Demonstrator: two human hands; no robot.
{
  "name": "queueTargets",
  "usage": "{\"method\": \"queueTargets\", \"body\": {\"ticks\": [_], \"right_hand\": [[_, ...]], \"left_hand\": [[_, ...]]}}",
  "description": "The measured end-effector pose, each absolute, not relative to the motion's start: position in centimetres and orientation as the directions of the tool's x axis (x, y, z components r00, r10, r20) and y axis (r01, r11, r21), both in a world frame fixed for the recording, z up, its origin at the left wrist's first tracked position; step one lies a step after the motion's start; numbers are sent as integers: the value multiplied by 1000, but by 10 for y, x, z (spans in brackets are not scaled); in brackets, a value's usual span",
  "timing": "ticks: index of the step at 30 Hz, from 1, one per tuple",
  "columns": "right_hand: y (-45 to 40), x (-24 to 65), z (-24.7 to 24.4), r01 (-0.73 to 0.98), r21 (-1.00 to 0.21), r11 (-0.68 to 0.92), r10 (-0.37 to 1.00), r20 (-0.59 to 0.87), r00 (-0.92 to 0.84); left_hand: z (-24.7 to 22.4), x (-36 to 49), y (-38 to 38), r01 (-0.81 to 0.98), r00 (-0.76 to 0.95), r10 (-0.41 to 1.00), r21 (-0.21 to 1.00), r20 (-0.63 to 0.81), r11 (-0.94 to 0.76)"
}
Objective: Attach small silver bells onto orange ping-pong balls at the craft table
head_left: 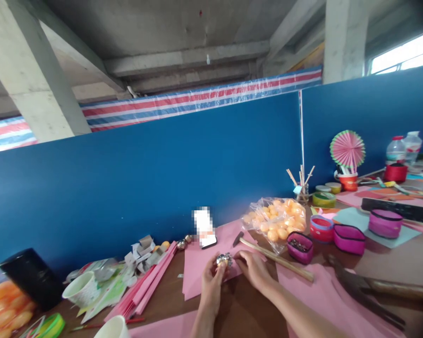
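My left hand (212,282) is closed round a small ball (224,259) thickly covered with shiny silver studs, a bit of its yellow-orange surface showing. Just right of the ball is my right hand (252,268), its thumb and fingertips pinched together; whatever they hold is too small to make out. Pink paper sheets (193,277) lie beneath both hands. Behind my right hand rests a hammer (278,258) with a wooden handle. A purple zip-edged pouch (299,247) with small dark metallic pieces inside stands right of the hammer.
Orange balls fill a clear bag (275,219) by the blue partition (183,159). Folded pink strips (144,291) and a paper cup (84,287) lie left. A large wooden-handled tool (391,287) lies right, near purple pouches (349,238). A phone (207,240) leans behind.
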State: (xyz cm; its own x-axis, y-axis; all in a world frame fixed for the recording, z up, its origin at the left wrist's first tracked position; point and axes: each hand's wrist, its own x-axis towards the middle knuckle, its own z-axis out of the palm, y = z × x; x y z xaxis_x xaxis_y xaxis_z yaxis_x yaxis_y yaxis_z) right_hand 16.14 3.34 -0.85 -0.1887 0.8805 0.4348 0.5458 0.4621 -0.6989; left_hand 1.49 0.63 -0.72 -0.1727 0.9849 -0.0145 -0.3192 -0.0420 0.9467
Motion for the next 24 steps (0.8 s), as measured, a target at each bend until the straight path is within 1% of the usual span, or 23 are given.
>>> {"method": "queueTargets", "body": {"ticks": [3,7,15,17,24], "right_hand": [[34,161,-9,543,-701,462,881,433,-192],[35,161,-11,540,-700,467,878,439,-191],[37,161,-14,559,-686,466,877,444,-185],[37,161,-14,565,-680,467,876,445,-188],[36,163,-11,536,-682,498,863,453,-226]], "left_hand": [[-8,15,6,-317,-142,990,947,10,-55],[-6,16,5,-324,-168,986,945,-7,-49],[-6,13,3,-341,-106,994,939,8,-44],[-6,13,2,-345,-123,991,935,44,-84],[-5,15,1,-321,-119,989,939,87,-121]]}}
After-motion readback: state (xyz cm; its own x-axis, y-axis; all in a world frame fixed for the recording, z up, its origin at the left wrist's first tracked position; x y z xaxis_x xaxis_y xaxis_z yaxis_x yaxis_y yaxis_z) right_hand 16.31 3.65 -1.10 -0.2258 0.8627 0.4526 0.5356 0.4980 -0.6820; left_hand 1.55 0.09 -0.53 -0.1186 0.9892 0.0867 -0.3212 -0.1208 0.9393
